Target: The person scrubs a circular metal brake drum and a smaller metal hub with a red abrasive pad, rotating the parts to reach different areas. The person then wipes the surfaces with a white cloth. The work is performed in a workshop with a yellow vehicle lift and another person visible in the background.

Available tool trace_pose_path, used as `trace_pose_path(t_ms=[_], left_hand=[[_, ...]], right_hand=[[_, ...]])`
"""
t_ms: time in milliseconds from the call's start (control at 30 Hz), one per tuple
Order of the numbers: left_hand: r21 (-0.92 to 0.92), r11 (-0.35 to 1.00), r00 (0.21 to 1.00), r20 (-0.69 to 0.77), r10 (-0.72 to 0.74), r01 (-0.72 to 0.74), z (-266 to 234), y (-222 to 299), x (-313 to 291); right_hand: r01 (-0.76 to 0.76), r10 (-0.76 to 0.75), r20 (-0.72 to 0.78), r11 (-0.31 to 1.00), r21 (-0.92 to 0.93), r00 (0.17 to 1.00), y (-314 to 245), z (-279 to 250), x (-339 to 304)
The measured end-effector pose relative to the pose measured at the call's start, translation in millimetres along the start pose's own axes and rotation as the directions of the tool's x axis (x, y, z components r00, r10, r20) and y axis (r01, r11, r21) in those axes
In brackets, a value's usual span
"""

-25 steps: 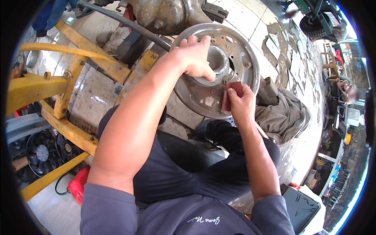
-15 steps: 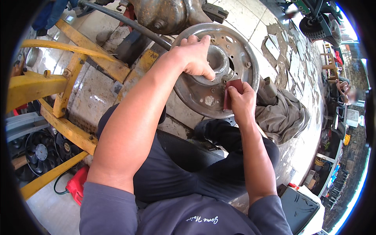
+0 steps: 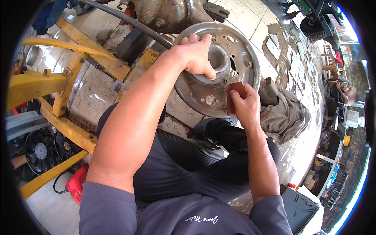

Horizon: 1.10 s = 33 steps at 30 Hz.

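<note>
A round, worn metal brake backing plate [image 3: 246, 51] stands in front of me, with a hub [image 3: 223, 58] at its middle and several bolts and holes around it. My left hand [image 3: 197, 55] rests over the hub's left side, thumb and fingers apart, the thumb on the hub's lower rim. Between the thumb and fingers of my right hand [image 3: 246, 105] is a folded piece of reddish-brown sandpaper [image 3: 234, 94]. It lies against the plate's lower right face, near the rim. My left hand and wrist hide part of the plate's left side.
A rusty axle housing [image 3: 160, 15] and a long bar [image 3: 125, 19] lie beyond the plate. Yellow metal frame beams [image 3: 35, 88] stand at left, above a black fan [image 3: 40, 152]. A grey-brown cloth [image 3: 288, 117] lies right of the plate, near broken tiles [image 3: 274, 47].
My right hand has shifted slightly right and down with the sandpaper, along the plate's lower right. My left hand stays at the hub.
</note>
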<state>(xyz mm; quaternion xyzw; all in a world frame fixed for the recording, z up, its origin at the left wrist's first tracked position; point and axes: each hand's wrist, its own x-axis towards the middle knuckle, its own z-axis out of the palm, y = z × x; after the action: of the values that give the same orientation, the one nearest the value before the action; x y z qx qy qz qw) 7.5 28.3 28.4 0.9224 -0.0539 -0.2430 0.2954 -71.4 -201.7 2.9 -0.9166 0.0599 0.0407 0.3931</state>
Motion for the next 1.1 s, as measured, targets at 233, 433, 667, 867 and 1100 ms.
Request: trace_pose_path(t_ms=[233,433,667,867,1100], left_hand=[[0.004,1.000,1.000,-0.008,-0.004,0.004,1,3,-2],[0.033,0.999,1.000,-0.014,-0.011,0.012,-1,4,-3],[0.023,1.000,1.000,0.005,-0.018,0.018,-1,4,-3],[0.021,1.000,1.000,0.010,-0.008,0.008,-2,3,-3],[0.017,1.000,1.000,-0.003,-0.012,0.012,-1,3,-3]], right_hand=[[0.469,-0.493,-0.019,0.837,-0.282,0.870,-12,8,-2],[0.535,-0.572,0.003,0.765,-0.358,0.820,-9,15,7],[0.606,-0.631,0.065,0.703,-0.373,0.773,-11,11,4],[0.654,-0.656,0.223,0.537,-0.534,0.721,8,-17,13],[0.773,-0.780,0.238,0.431,-0.467,0.579,-7,-18,6]])
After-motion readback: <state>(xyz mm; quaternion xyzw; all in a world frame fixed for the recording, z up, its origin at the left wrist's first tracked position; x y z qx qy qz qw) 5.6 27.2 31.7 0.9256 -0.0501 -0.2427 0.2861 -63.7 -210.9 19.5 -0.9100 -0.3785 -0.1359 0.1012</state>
